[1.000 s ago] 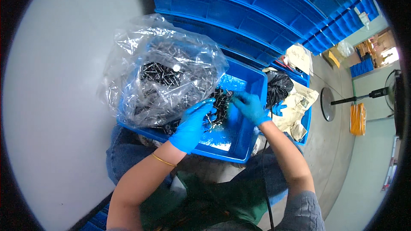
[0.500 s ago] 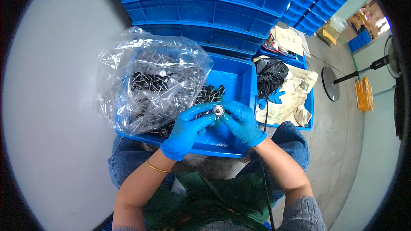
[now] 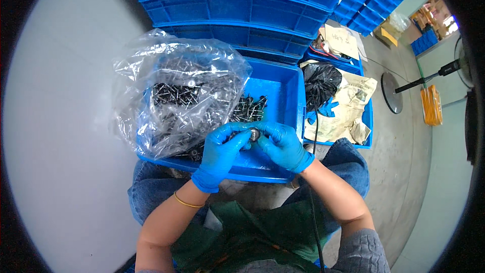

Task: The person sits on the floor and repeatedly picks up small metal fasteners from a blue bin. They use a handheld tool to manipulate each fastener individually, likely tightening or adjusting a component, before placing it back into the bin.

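Both hands wear thin blue gloves and meet above a blue plastic crate (image 3: 290,93). Between the fingertips sits a small round metal part (image 3: 254,134), silvery with a darker rim. My left hand (image 3: 218,152) pinches it from one side and my right hand (image 3: 284,146) from the other. Under and behind the hands lies a loose pile of small dark parts with shiny pins (image 3: 249,108). A clear plastic bag (image 3: 132,78) in the crate holds many similar pieces (image 3: 174,94). The fingers partly hide the held part.
Tall stacked blue crates (image 3: 242,12) rise just behind. To the right, another crate holds a black plastic bag (image 3: 321,78), a blue glove (image 3: 327,109) and crumpled paper (image 3: 346,103). A black cable (image 3: 314,212) hangs by my right arm. A fan stand (image 3: 392,93) is farther right.
The round part has turned between my fingers; its bright face no longer points up as plainly. Both hands stay close together over the crate.
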The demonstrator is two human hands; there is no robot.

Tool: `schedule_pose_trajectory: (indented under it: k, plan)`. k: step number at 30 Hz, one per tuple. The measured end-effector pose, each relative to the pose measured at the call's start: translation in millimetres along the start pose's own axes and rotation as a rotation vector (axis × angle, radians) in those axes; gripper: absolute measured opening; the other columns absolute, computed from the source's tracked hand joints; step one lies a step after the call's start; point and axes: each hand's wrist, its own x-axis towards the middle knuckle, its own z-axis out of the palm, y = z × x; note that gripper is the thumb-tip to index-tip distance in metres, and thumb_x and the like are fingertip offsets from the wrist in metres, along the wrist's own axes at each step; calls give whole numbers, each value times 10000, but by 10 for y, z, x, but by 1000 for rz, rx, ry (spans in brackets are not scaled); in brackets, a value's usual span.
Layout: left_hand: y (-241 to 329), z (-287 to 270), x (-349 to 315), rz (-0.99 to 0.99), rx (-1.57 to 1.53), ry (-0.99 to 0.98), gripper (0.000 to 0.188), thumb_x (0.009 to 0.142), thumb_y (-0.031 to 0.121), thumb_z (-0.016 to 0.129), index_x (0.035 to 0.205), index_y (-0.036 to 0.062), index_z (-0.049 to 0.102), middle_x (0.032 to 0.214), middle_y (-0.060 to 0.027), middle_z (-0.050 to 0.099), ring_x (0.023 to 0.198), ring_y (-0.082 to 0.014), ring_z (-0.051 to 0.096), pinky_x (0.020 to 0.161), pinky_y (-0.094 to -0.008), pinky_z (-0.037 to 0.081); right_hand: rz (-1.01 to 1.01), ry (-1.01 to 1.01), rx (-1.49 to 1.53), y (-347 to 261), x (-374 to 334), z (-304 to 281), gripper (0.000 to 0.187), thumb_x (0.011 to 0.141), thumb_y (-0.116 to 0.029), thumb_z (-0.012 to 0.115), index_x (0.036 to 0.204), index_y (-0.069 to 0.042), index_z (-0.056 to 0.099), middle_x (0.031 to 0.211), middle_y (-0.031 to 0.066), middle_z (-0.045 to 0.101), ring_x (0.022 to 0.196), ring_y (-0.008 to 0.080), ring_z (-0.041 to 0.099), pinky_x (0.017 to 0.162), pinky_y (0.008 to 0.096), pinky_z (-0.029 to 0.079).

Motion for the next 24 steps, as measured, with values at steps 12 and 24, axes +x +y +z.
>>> schedule_pose_trajectory:
  k: [12, 24]
  plan:
    - [-14, 36, -12, -54, -69, 169, 112, 751, 67, 558, 846, 21, 594, 715, -23, 581, 587, -48, 506, 516, -173, 407, 466, -54, 693, -38, 82, 37, 254, 799, -75, 506, 1039, 8, 495, 814, 31, 568, 688, 75, 525, 627, 207, 438]
    - [-38, -12, -11, -63, -120, 106, 165, 794, 122, 500, 890, 29, 597, 805, -38, 587, 716, -76, 537, 624, -192, 437, 442, -83, 728, -36, 73, -3, 352, 779, -59, 531, 1120, -16, 451, 915, 31, 568, 793, 87, 538, 706, 224, 443]
